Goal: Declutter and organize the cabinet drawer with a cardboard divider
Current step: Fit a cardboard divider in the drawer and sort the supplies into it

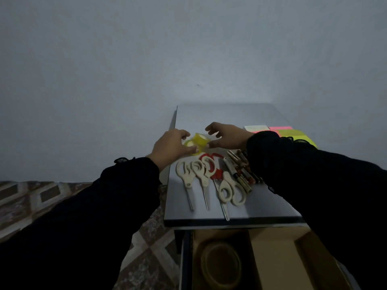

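Two yellow tape rolls (199,139) lie close together at the back left of the grey cabinet top (261,197). My left hand (172,146) curls round the flatter roll (189,143), thumb on its near side and fingers over its far side. My right hand (228,137) hovers just right of the upright roll, thumb tip touching it, fingers spread and bent above it. Below, the drawer stands open with a cardboard divider (272,254). A large clear tape roll (222,264) lies in the divider's left compartment.
Several cream-handled scissors (201,176) and a red-handled pair (213,164) lie in a row on the cabinet top. Markers and pens (243,174) sit beside them under my right sleeve. Sticky-note pads (280,130) are at the back right. Patterned floor (31,201) lies left.
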Demonstrator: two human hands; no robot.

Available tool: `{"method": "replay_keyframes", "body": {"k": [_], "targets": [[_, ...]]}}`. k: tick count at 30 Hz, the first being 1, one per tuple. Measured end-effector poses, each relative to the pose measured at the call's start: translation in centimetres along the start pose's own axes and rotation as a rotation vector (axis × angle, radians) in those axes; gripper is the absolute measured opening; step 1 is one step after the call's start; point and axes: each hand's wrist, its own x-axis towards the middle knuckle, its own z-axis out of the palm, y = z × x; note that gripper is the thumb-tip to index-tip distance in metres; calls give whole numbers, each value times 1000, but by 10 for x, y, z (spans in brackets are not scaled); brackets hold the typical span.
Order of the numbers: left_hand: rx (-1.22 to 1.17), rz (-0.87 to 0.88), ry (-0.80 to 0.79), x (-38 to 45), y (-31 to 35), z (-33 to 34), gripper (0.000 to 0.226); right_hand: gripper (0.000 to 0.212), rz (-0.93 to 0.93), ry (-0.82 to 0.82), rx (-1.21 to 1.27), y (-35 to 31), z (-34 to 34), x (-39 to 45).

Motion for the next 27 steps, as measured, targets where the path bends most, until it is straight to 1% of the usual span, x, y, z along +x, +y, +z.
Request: {"method": "replay_keyframes", "body": {"k": [3,7,10,14,20,27], "targets": [[4,-37,-53,7,-2,3,70,65,9,-43,33,-1,7,14],[14,-33,-69,9,-1,6,64,65,1,-65,41,-5,12,23],[24,-31,-47,9,0,8,58,63,-7,-18,56,-5,14,25],[19,-21,-16,5,5,6,55,66,-25,59,68,-4,9,20],[-66,2,19,-19,17,-22,55,68,-58,113,21,-9,-16,-20],[-70,32,-5,-80,32,-47,53,62,-88,92,-14,-32,-25,-95]]}}
